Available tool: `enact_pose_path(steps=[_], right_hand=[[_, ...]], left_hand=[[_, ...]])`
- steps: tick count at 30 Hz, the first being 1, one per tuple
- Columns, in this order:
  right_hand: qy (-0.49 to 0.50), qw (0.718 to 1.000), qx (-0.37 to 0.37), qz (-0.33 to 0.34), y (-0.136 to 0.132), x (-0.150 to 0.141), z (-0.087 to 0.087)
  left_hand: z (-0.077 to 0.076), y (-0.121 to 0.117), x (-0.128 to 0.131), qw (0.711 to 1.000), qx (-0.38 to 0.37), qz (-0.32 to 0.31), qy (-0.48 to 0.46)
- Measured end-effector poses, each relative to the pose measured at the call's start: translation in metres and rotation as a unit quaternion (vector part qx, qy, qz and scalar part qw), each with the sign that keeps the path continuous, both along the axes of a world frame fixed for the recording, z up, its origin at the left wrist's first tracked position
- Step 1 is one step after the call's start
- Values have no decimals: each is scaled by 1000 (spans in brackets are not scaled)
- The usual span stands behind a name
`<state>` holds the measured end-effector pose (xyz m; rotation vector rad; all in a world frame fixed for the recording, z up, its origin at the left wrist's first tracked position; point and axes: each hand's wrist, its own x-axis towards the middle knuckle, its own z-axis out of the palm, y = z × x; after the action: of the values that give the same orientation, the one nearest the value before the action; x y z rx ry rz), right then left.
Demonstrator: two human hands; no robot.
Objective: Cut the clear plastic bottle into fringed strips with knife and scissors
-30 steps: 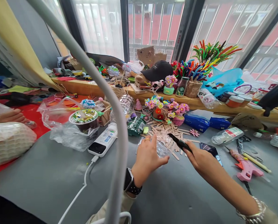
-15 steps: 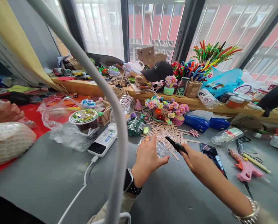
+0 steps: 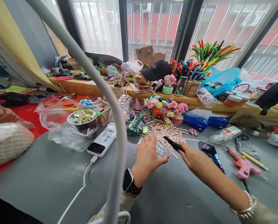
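Note:
My left hand (image 3: 146,157), with a ring and a watch, is curved over a clear plastic bottle piece (image 3: 161,148) and grips it against the grey table, thumb stretched to the right. Part of the plastic is hidden under the fingers. In my right hand (image 3: 191,155) is a black utility knife (image 3: 175,144), its blade pointing up and left, just above the plastic. I cannot tell whether the blade touches it. Scattered wooden craft sticks (image 3: 173,133) lie behind both hands.
A white cable (image 3: 120,140) crosses the view in front. Left are a power bank (image 3: 102,140) and a lidded cup (image 3: 82,119); right, a phone (image 3: 212,156), a pink glue gun (image 3: 246,166) and a plastic bottle (image 3: 226,134). Another person's hand (image 3: 0,115) is at far left.
The view has shifted slightly. My right hand and the utility knife are a touch farther left, while my left hand keeps its place. The other person's hands at far left have moved.

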<state>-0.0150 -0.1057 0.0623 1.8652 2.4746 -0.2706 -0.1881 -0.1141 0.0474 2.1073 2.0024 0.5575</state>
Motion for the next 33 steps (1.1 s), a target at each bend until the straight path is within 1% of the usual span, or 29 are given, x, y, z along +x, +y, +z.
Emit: enact_pose_path(steps=[6, 10, 14, 18, 22, 24, 29, 33], right_hand=[[-15, 1000, -2, -11, -3, 2, -5], [-1, 1000, 17, -9, -5, 1, -6], [6, 1000, -9, -11, -6, 4, -5], [-12, 1000, 4, -4, -4, 0, -3], [-13, 1000, -28, -3, -3, 2, -1], [-10, 999, -32, -2, -2, 2, 1], [-14, 1000, -3, 12, -3, 0, 5], [-18, 999, -29, 2, -5, -1, 8]], left_hand=[[-1, -1, 1, 1000, 5, -13, 8], [-1, 0, 0, 1000, 1, -12, 7], [-1, 0, 0, 1000, 5, -18, 9], [-1, -1, 1, 1000, 6, -18, 8], [1, -2, 2, 1000, 2, -19, 9], [0, -3, 2, 1000, 8, -24, 11], [-2, -3, 0, 1000, 13, -26, -4], [-3, -1, -2, 999, 18, -29, -9]])
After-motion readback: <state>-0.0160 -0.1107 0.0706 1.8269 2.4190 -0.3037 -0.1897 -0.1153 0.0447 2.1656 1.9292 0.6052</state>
